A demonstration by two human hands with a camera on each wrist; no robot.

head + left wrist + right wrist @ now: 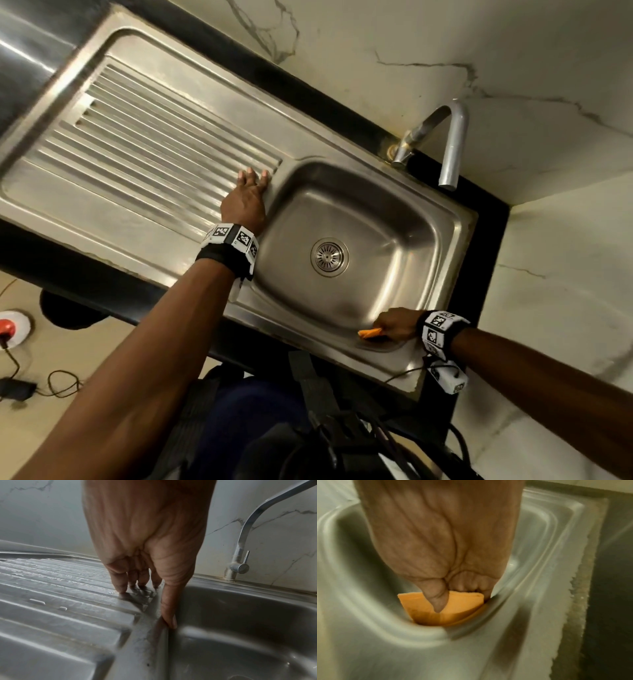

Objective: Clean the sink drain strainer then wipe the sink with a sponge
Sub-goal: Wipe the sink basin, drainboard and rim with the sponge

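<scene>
Here, right hand (394, 325) grasping sponge (453, 609) against sink (428, 240) corner — left hand (245, 202) flat, released

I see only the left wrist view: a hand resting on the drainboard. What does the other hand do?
Observer: The right hand grips an orange sponge and presses it against the sink wall at the near right corner.
Operator: Is the strainer in its place?
Observer: Yes, the drain strainer sits in the drain at the middle of the basin floor.
Operator: Is the sponge near it?
Observer: No, the sponge is apart from it, up by the rim.
Operator: Does water run?
Observer: No stream shows under the faucet.
</scene>
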